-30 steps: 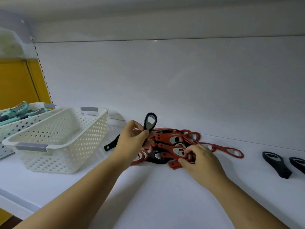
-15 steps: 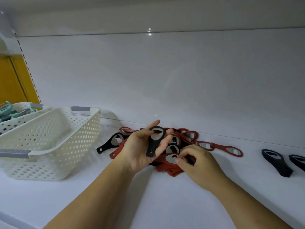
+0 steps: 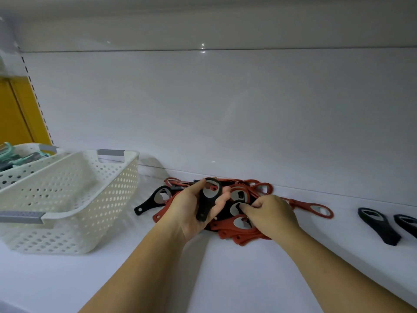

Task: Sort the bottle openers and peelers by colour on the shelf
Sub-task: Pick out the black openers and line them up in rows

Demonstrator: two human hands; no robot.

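Head view of a white shelf (image 3: 225,279), read from its left end to its right.

At the left end stands a perforated far basket (image 3: 15,177) with teal peelers (image 3: 13,155) in it, a yellow panel (image 3: 13,114) behind. Just in front, touching or nearly so, a larger white basket (image 3: 74,218) fills the shelf's depth from near the back wall (image 3: 225,109) toward the front edge. It blocks any sideways move to the left.

Right of that basket a loose black opener (image 3: 155,199) lies flat on the shelf, its handle pointing to the front left.

The left hand (image 3: 187,211) is palm up at the left edge of the pile. Its fingers and thumb are curled round a held black opener (image 3: 205,207), ring end up and clear of the shelf.

The pile of red openers (image 3: 239,233) sits against the back edge at mid-shelf, with black ones mixed in.

The right hand (image 3: 270,215) lies palm down on the pile. Its fingers are curled and their tips rest on the metal-lined head of a half-buried black opener (image 3: 235,207); whether they pinch it cannot be told.

A lone red opener (image 3: 316,208) trails off the pile's right side.

Well apart, toward the right end, two sorted black openers (image 3: 379,224) lie side by side — one cut by the frame.

Bare shelf runs along the front edge and between pile and right-hand pair.
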